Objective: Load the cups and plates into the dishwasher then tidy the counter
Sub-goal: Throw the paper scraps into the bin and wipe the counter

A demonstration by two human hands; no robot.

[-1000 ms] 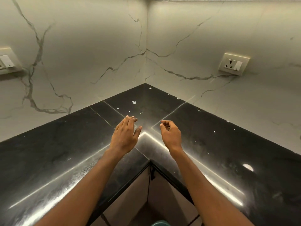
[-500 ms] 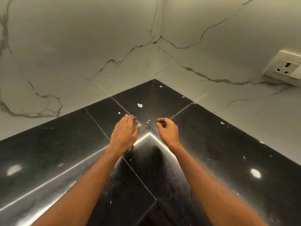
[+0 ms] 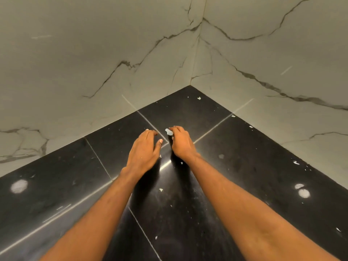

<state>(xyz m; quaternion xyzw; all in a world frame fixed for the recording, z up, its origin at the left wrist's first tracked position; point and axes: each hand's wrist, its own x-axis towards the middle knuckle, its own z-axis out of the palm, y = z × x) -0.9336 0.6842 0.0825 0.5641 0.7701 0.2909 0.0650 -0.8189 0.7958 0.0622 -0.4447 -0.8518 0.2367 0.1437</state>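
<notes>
No cups, plates or dishwasher are in view. I look down into the inner corner of a black stone counter [image 3: 244,157]. A small white scrap [image 3: 169,131] lies near the middle seam of the counter. My right hand [image 3: 181,144] has its fingers curled, and their tips pinch that scrap. My left hand [image 3: 144,151] hovers palm down just left of it, fingers extended, thumb apart, holding nothing.
Several tiny white crumbs dot the counter, such as one speck [image 3: 199,98] near the back corner and another [image 3: 160,189] between my forearms. Veined marble walls [image 3: 94,63] close the corner on both sides. Round light reflections [image 3: 304,193] show on the stone.
My view has moved closer to the corner and the wall socket has left the frame. Both hands reached forward, and my right fingertips closed on the white scrap.
</notes>
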